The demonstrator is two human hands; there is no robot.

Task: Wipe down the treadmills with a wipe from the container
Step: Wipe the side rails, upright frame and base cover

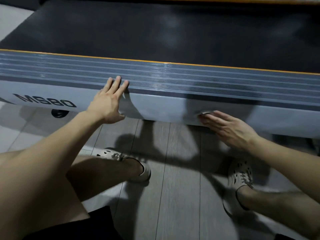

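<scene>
The person is crouching beside the treadmill (173, 78) and wiping, so the job is probably only partly done, with the belt (155, 32) likely left to clean. The right hand (228, 129), fingers straight, is pressing the wipe (205, 112) against the grey side panel (155, 110), where only a small pale crumpled edge is showing. The left hand (107, 103) is resting spread open on the ribbed rail (225, 84), holding nothing.

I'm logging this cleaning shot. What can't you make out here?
Head view, the only one:
The wipe is mostly hidden under the right hand; only a pale edge shows.
The container is outside the frame.
The treadmill has its console and both ends cut off by the edges.
The belt is dark and blurred; wet or dry cannot be told.
The round black part is half hidden by the side panel.
</scene>
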